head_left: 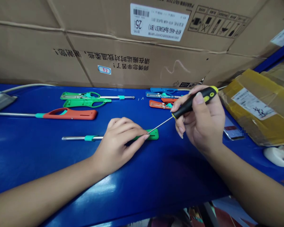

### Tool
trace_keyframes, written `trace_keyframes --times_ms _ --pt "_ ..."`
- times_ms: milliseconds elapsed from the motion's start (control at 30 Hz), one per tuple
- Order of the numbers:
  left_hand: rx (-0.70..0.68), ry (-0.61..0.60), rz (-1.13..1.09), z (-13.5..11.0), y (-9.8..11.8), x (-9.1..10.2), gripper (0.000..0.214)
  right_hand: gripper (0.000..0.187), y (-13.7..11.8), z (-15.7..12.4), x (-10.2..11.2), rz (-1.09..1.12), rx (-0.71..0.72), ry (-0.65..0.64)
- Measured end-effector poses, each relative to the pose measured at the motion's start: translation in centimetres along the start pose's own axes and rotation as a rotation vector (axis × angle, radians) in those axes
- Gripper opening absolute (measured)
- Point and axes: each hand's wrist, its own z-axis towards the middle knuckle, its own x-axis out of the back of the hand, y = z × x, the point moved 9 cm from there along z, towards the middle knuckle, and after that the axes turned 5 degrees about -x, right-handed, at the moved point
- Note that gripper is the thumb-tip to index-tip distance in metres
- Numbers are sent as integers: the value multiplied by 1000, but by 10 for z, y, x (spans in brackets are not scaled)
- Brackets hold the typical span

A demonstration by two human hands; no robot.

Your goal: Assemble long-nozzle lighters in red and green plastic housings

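Observation:
My left hand (121,142) is closed over a green long-nosed lighter (153,134) lying on the blue tabletop; its metal tube points left and the hand hides its middle. In my right hand (201,118) is a black and yellow screwdriver (191,101), held at a slant. The thin shaft reaches down to the lighter's handle beside my left fingertips; the exact contact is hard to make out. Behind my left hand lies an orange lighter (73,114), its tube pointing left. Farther back is an opened green lighter (85,97) with its inner parts showing.
Opened blue (159,94) and orange lighter halves (156,104) lie behind my right hand. Tiny white pieces (140,99) are near them. A large cardboard box (85,63) walls off the back. To the right are a yellow-taped parcel (262,107), a phone (233,129) and a white object (279,156).

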Motion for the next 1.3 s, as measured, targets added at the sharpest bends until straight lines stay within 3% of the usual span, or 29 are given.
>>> trace_keyframes --times_ms 333,1300 --pt "6 156 -53 -2 1 15 7 16 -2 2 4 76 -22 5" --pt "-4 155 -34 -2 2 17 8 16 -6 -3 2 109 7 63"
